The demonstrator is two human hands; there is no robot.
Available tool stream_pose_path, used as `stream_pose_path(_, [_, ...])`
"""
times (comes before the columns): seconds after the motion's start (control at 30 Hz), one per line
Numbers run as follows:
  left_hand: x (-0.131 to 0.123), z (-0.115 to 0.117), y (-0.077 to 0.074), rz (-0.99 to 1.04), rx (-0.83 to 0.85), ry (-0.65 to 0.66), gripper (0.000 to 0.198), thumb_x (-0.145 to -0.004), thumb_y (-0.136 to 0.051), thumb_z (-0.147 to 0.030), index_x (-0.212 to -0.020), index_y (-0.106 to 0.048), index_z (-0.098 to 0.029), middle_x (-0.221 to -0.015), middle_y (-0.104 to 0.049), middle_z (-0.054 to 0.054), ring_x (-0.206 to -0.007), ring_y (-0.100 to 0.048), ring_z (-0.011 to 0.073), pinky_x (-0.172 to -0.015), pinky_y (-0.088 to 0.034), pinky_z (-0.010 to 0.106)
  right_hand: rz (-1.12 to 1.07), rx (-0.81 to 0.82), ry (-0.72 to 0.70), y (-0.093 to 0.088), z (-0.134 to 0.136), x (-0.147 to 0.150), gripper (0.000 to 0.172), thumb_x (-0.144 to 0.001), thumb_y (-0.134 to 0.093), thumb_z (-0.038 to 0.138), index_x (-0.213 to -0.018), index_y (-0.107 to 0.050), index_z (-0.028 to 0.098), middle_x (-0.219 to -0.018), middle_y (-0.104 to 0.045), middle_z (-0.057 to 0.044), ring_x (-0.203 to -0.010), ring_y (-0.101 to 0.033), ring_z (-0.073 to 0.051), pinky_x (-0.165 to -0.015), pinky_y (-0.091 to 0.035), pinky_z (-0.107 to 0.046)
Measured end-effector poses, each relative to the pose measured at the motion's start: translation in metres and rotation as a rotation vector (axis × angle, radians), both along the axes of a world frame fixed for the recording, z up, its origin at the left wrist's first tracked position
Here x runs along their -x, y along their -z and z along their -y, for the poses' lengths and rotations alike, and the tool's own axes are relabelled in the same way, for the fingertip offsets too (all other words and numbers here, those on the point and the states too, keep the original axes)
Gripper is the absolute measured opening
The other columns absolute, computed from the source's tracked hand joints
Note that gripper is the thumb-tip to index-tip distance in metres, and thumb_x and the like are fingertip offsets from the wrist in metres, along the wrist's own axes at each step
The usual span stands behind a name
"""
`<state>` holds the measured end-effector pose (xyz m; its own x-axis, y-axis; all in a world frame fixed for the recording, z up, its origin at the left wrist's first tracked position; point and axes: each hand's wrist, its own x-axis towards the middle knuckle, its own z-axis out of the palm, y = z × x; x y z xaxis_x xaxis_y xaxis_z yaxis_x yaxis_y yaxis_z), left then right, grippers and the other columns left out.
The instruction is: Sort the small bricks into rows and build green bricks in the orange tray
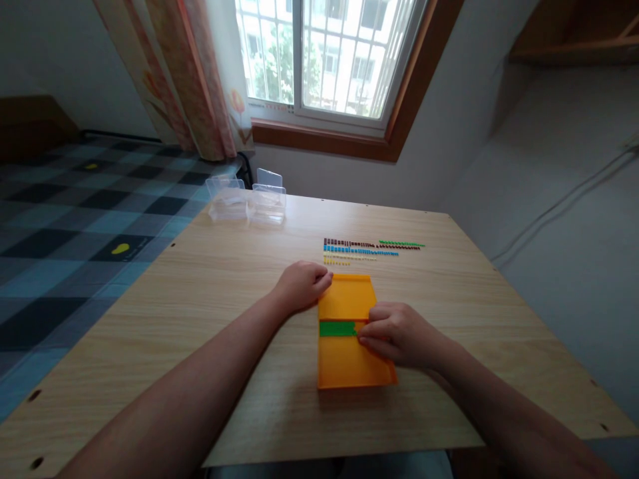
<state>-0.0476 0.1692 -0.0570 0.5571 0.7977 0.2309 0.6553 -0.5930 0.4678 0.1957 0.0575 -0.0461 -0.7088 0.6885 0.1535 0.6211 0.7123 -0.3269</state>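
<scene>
We see green row [337, 328] across orange tray [347, 364], long axis left-right | from right hand [399, 332], the nearer, it lies toward tray's left side; fingers almost together, held piece we cannot tell | left hand [302, 285]: fingers curled at tray's far-left corner, grip unclear

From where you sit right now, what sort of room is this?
Probably a bedroom at home: there's a bed with a checked cover, a flowered curtain and a window beyond the table.

Home bedrm, prob.: checked bed [64, 199], floral curtain [170, 73], window [344, 56]
</scene>
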Motion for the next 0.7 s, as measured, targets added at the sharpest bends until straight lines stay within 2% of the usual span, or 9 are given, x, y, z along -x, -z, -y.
stream_pose_path(0.7, [0.0011, 0.0000, -0.0007, -0.014, -0.007, 0.000, 0.044, -0.094, -0.045, -0.035, -0.055, -0.055, -0.017, -0.056, -0.056, 0.001, -0.053, -0.039, 0.0127, -0.057, -0.021, 0.031, 0.008, -0.016, -0.006, -0.0001, 0.0007, 0.0023, 0.025, -0.100, -0.055, 0.029, -0.083, -0.072, 0.022, -0.073, -0.063, -0.001, -0.067, -0.051, -0.013, -0.064, -0.033, -0.029])
